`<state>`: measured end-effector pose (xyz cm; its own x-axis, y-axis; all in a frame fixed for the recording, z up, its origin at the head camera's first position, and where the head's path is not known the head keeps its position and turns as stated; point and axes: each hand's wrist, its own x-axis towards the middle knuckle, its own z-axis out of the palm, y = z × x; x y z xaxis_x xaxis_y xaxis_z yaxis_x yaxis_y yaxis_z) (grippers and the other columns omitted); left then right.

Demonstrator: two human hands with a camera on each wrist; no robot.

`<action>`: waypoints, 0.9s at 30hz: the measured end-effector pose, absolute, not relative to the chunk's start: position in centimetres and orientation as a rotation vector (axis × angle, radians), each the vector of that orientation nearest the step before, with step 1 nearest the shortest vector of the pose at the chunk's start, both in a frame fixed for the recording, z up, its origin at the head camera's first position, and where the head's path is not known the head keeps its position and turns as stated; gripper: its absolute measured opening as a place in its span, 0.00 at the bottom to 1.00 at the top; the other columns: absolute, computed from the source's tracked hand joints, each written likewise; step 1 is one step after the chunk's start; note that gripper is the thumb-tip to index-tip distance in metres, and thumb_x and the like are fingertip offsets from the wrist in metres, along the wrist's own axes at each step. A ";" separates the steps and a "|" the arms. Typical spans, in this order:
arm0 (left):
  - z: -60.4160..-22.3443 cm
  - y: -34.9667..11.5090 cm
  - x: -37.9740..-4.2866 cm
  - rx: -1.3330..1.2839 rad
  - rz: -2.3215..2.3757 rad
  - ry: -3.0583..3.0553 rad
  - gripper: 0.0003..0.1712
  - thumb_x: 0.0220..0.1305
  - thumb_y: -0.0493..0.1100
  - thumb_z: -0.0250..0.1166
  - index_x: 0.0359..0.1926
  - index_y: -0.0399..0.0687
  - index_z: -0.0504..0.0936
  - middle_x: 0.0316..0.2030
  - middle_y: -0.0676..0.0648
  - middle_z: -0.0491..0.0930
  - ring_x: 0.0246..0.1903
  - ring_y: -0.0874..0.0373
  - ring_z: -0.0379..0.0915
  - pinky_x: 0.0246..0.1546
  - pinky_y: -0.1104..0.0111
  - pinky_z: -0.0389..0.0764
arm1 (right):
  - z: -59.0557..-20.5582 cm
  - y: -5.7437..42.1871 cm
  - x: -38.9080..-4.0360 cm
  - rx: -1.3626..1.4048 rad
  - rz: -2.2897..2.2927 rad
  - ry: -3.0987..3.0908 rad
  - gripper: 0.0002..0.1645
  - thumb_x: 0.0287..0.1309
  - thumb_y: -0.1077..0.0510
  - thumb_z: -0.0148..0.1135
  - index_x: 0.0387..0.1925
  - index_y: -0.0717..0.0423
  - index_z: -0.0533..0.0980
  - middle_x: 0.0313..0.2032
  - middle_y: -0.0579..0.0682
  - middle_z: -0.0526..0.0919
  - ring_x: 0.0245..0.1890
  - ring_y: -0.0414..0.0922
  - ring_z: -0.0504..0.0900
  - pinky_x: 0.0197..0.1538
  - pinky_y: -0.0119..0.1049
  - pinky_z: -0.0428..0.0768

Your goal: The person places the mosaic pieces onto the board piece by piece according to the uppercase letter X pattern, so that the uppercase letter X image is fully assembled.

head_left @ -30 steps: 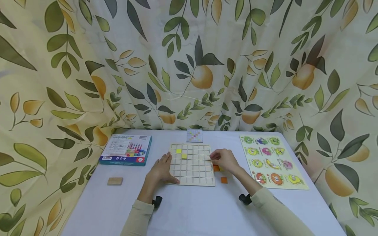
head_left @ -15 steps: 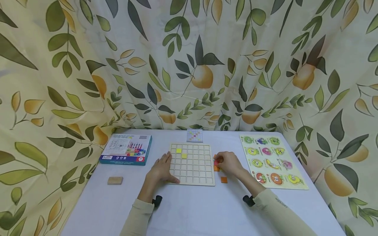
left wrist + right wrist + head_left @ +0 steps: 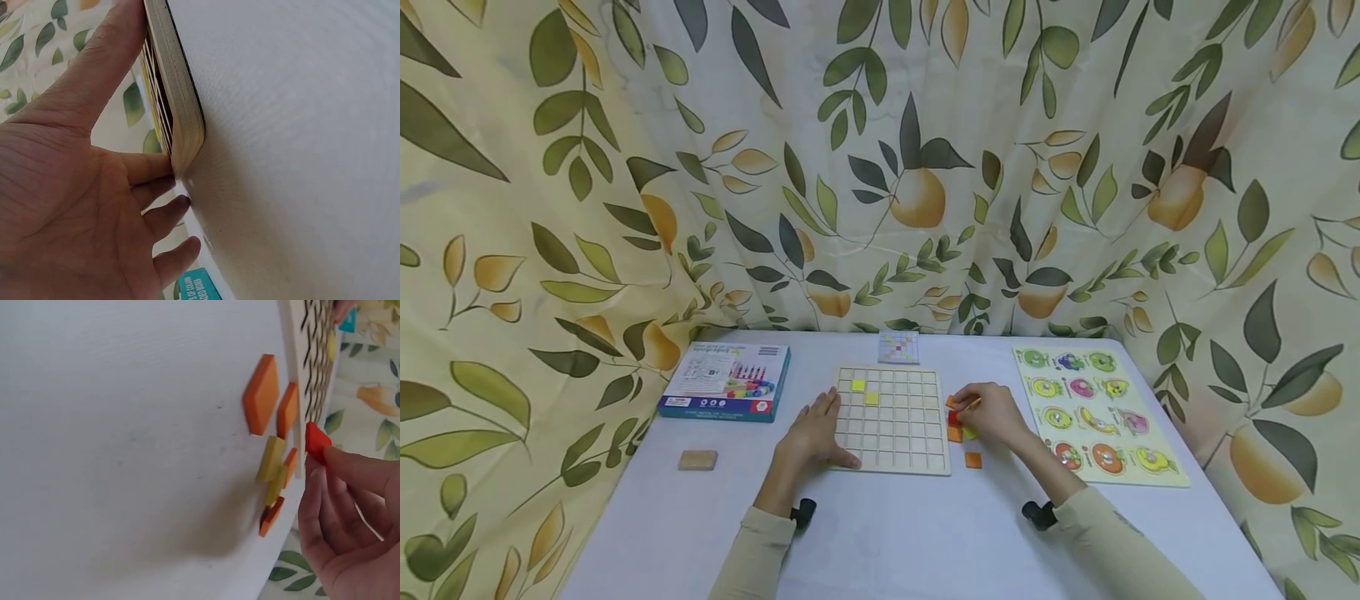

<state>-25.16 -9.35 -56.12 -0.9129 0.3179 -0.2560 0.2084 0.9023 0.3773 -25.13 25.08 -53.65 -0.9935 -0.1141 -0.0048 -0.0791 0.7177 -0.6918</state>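
Observation:
My left hand (image 3: 812,432) rests spread along the left side of a wooden grid board (image 3: 902,435), thumb at its near edge. In the left wrist view the fingers are loosely extended beside the board's corner. Two yellow tiles (image 3: 872,399) sit in squares at the upper left of the grid. Beyond the board's right edge, my right hand (image 3: 996,412) pinches a red tile (image 3: 317,442) between thumb and fingertips. Under and beside this hand lie several orange tiles (image 3: 261,397) and yellow tiles (image 3: 271,459). A separate orange tile (image 3: 973,460) is closer to me.
Behind the board stands a small colour pattern card (image 3: 898,347). A boxed set (image 3: 726,381) lies at the back left, with a small wooden block (image 3: 697,460) in front of it. A fruit picture board (image 3: 1093,417) is on the right. A leaf-print curtain (image 3: 880,167) surrounds the table.
My right hand has moved from the board's right edge out to the loose tiles, where it now pinches the red one. The left hand stays on the board.

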 end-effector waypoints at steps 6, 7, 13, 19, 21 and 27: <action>-55.5 -9.4 -24.9 0.374 0.517 2.749 0.78 0.42 0.65 0.85 0.82 0.37 0.49 0.83 0.41 0.44 0.82 0.44 0.38 0.80 0.47 0.45 | -52.9 24.5 -25.6 -0.160 -1.247 2.856 0.10 0.59 0.66 0.73 0.43 0.57 0.87 0.34 0.47 0.88 0.33 0.44 0.84 0.37 0.36 0.83; -55.2 -9.4 -24.7 0.374 0.521 2.748 0.78 0.42 0.65 0.85 0.82 0.36 0.50 0.83 0.41 0.45 0.82 0.44 0.38 0.80 0.47 0.46 | -52.9 24.3 -25.7 -0.163 -1.261 2.856 0.10 0.59 0.66 0.74 0.43 0.57 0.87 0.34 0.47 0.88 0.34 0.44 0.85 0.38 0.36 0.84; -54.7 -9.1 -24.6 0.375 0.526 2.740 0.78 0.41 0.66 0.85 0.82 0.37 0.51 0.83 0.41 0.46 0.82 0.44 0.39 0.80 0.48 0.46 | -52.9 23.0 -26.1 -0.201 -1.341 2.835 0.11 0.57 0.67 0.76 0.43 0.60 0.88 0.34 0.47 0.90 0.34 0.43 0.87 0.44 0.40 0.87; -54.9 -9.1 -24.8 0.361 0.526 2.731 0.79 0.40 0.66 0.85 0.82 0.37 0.50 0.83 0.41 0.46 0.82 0.44 0.38 0.81 0.48 0.45 | -53.3 21.4 -26.5 -0.237 -1.384 2.813 0.11 0.57 0.65 0.76 0.43 0.61 0.88 0.34 0.46 0.90 0.33 0.43 0.88 0.44 0.41 0.87; -55.1 -9.2 -24.8 0.359 0.517 2.732 0.80 0.40 0.67 0.85 0.83 0.38 0.50 0.83 0.42 0.45 0.82 0.45 0.37 0.81 0.48 0.44 | -53.4 20.8 -26.7 -0.238 -1.388 2.803 0.11 0.57 0.65 0.76 0.43 0.60 0.88 0.34 0.46 0.90 0.33 0.42 0.88 0.42 0.39 0.86; -55.0 -9.3 -24.9 0.359 0.516 2.733 0.79 0.40 0.66 0.85 0.83 0.38 0.50 0.83 0.42 0.45 0.82 0.45 0.37 0.81 0.48 0.44 | -53.7 19.0 -27.3 -0.246 -1.404 2.788 0.11 0.56 0.66 0.77 0.42 0.60 0.88 0.34 0.46 0.90 0.32 0.42 0.88 0.39 0.36 0.85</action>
